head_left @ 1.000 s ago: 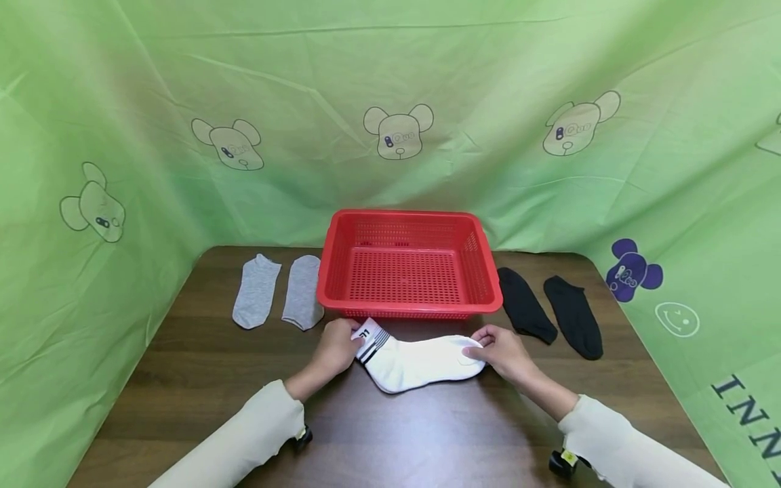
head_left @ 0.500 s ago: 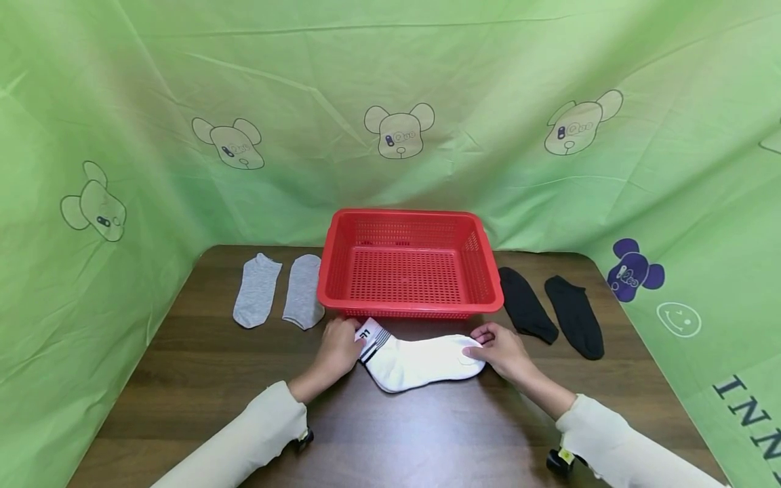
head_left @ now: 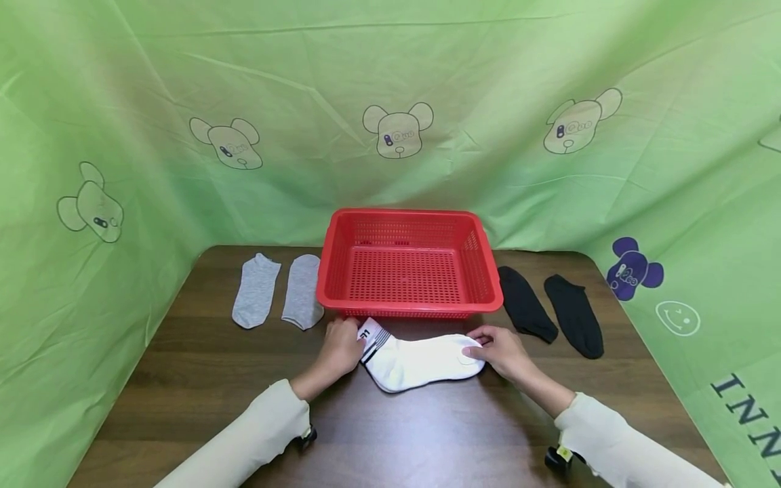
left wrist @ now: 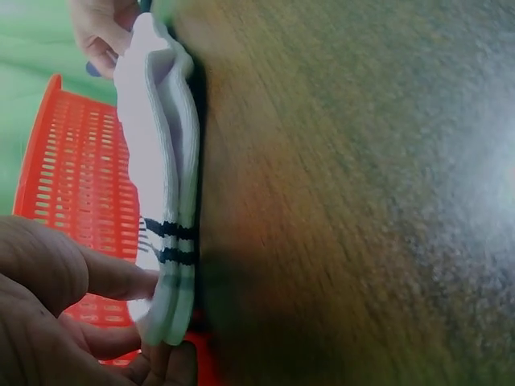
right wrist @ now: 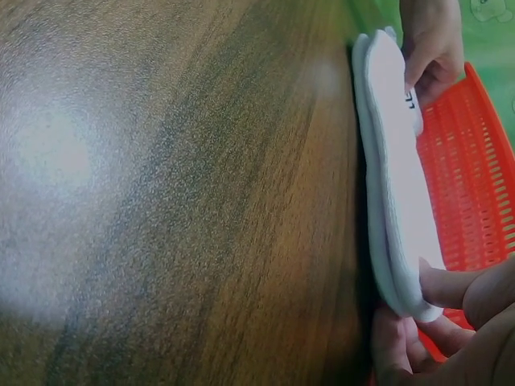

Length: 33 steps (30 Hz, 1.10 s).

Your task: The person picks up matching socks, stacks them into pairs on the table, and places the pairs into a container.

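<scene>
Two white socks (head_left: 421,361) lie stacked one on the other in front of the basket, their striped cuffs to the left and toes to the right. My left hand (head_left: 340,349) pinches the cuff end, thumb on top and fingers beneath, as the left wrist view shows on the layered cuffs (left wrist: 169,273). At the toe end my right hand (head_left: 502,351) pinches both layers, its thumb lying on the upper sock (right wrist: 402,185) in the right wrist view.
Behind the socks stands a red plastic basket (head_left: 409,306) with nothing in it. Two grey socks, one of them (head_left: 256,291) farther left, lie left of it. Two black socks, the outer one (head_left: 573,316) included, lie right. A green printed cloth (head_left: 293,190) surrounds the wooden table (head_left: 415,440).
Almost nothing differs. My left hand has shifted very slightly to the right at the cuffs; my right hand keeps its pinch on the toes.
</scene>
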Tool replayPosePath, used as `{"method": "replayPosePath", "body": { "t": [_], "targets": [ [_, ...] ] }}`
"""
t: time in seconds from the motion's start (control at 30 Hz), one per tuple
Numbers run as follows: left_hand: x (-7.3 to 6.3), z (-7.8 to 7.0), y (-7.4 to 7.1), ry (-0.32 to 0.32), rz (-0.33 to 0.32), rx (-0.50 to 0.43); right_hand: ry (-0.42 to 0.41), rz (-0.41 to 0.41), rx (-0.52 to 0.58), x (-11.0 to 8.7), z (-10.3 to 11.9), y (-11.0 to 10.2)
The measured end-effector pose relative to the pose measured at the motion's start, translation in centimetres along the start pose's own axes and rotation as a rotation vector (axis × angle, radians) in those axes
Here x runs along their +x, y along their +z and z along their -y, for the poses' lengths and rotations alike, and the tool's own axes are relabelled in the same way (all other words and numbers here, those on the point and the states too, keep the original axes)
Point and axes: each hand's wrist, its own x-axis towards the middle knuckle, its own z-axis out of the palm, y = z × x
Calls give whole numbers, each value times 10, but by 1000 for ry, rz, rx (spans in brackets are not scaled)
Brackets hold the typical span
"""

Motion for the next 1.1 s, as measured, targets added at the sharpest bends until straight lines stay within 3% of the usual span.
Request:
{"method": "replayPosePath", "body": {
  "t": [0.37,0.53,0.77,0.9,1.1],
  "targets": [
    [-3,0,-6,-4,43,-54,-23,5,16,-2,2,-1],
    [-9,-6,-16,-77,96,-170,-41,39,87,-8,5,-7],
    [-15,-18,-37,-124,161,-348,-16,124,189,-22,16,-26],
    [-15,-23,-49,-178,249,-505,-23,182,240,-29,21,-41],
    [-9,-24,-77,-202,375,-692,-20,233,331,-33,37,-66]
  ]
}}
